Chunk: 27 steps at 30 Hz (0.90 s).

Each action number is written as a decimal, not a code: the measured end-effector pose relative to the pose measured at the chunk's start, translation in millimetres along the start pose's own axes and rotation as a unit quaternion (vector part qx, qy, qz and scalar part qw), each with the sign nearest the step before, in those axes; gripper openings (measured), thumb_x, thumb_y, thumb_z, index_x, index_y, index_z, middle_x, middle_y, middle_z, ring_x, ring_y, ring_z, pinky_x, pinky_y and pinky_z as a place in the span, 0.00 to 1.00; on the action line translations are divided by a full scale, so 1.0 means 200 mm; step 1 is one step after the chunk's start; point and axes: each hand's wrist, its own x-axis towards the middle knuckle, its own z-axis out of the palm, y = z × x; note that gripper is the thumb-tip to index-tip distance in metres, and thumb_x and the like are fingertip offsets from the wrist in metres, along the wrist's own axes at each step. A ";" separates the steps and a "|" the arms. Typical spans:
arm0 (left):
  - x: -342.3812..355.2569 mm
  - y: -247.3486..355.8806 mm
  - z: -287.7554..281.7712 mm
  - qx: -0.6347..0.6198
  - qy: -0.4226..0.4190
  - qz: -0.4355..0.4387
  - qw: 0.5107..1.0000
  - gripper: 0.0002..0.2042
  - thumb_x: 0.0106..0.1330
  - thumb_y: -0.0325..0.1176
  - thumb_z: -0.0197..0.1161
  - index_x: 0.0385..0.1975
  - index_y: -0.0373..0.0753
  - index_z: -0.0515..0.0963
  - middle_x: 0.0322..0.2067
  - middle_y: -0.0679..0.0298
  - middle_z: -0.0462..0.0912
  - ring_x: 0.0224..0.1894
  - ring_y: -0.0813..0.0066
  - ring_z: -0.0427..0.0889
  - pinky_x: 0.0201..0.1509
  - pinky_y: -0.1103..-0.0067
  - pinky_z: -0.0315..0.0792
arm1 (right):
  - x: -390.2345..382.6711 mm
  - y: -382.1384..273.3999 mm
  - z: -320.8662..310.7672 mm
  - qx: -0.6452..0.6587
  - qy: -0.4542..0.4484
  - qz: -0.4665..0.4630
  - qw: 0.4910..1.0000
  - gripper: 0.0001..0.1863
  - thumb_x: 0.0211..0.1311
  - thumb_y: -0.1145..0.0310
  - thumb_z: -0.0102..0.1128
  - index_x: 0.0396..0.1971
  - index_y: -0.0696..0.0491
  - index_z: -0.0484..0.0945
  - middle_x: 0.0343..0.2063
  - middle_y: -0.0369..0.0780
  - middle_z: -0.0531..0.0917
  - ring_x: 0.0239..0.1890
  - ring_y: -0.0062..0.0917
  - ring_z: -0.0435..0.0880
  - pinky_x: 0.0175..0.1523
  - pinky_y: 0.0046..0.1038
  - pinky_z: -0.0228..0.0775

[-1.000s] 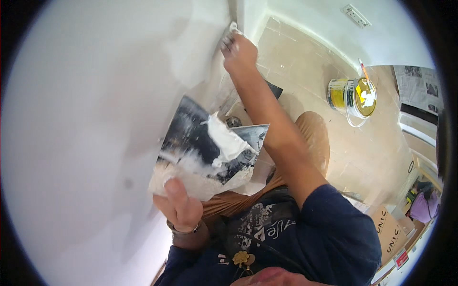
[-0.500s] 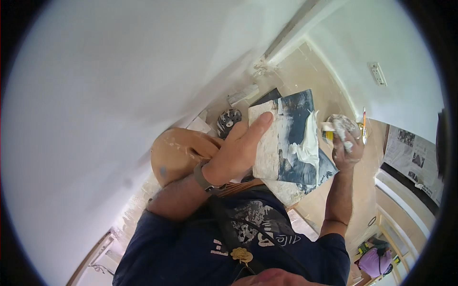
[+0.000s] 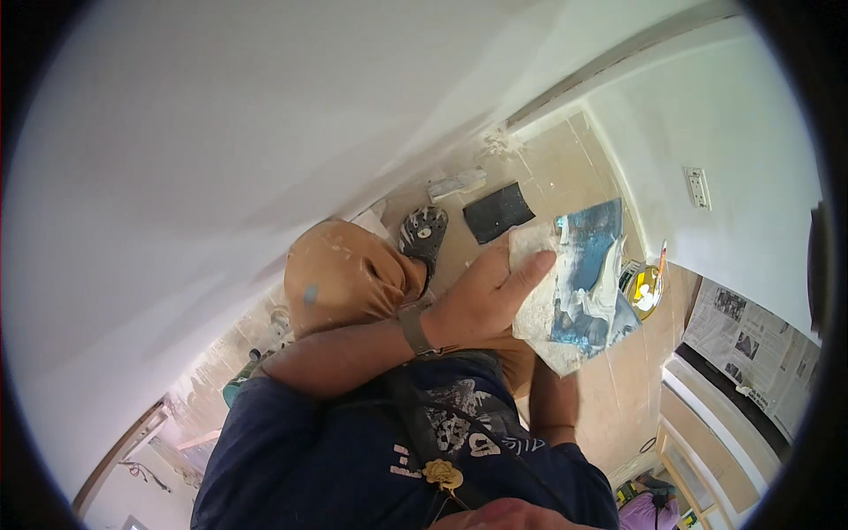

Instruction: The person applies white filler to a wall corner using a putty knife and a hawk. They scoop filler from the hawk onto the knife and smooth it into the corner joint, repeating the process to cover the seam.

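My left hand (image 3: 488, 296) is closed around the pale, putty-crusted edge of a wide, flat putty blade (image 3: 590, 247), its thumb lying on top. The blade's face is dark blue-grey and shiny, with thick white putty (image 3: 602, 299) smeared along its far side. A second flat, putty-smeared corner shows below it, and I cannot tell whether it is a separate blade. My right forearm (image 3: 555, 406) reaches up behind the blade, which hides the right hand and whatever it may hold. Just beyond the blade stands a round tin (image 3: 643, 291) with yellow and white in it.
A black rectangular sheet (image 3: 499, 212) and a whitish block (image 3: 457, 184) lie on the tiled floor near my dark clog (image 3: 424, 234). White walls flank me, one with a socket (image 3: 698, 188). Newspaper (image 3: 751, 340) lies at right. Another person (image 3: 649, 510) is at lower right.
My right hand, coated in white putty half a second ago, has gone from the tin's side to behind the blade. The left hand and blade have moved right and slightly down.
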 end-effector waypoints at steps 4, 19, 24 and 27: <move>-0.01 0.01 0.00 0.060 0.017 -0.006 0.998 0.15 0.68 0.35 0.46 0.43 0.28 0.70 0.38 0.52 0.76 0.40 0.68 0.74 0.45 0.75 0.67 | 0.12 0.15 0.16 0.033 -0.039 0.028 0.998 0.05 0.52 0.75 0.55 0.30 0.56 0.77 0.29 0.41 0.79 0.26 0.33 0.78 0.31 0.30 0.70; -0.02 0.04 -0.03 0.214 0.090 0.075 0.970 0.10 0.64 0.29 0.50 0.39 0.29 0.73 0.33 0.52 0.77 0.34 0.65 0.75 0.40 0.75 0.68 | 0.23 0.21 0.22 0.048 -0.047 0.043 0.997 0.05 0.54 0.72 0.54 0.30 0.55 0.75 0.27 0.40 0.78 0.27 0.32 0.77 0.33 0.31 0.69; -0.02 0.07 -0.01 0.206 0.122 0.056 0.969 0.09 0.63 0.28 0.51 0.38 0.29 0.73 0.27 0.55 0.77 0.28 0.68 0.75 0.34 0.76 0.69 | 0.24 0.22 0.21 0.054 -0.044 0.046 0.996 0.05 0.54 0.71 0.53 0.30 0.55 0.75 0.26 0.39 0.77 0.27 0.32 0.77 0.33 0.31 0.69; 0.01 0.06 -0.01 0.216 0.139 0.079 0.963 0.09 0.64 0.27 0.51 0.38 0.29 0.73 0.25 0.56 0.78 0.25 0.69 0.75 0.32 0.76 0.69 | 0.25 0.21 0.19 0.056 -0.040 0.044 0.997 0.05 0.54 0.71 0.53 0.30 0.55 0.75 0.26 0.39 0.77 0.27 0.32 0.76 0.34 0.31 0.69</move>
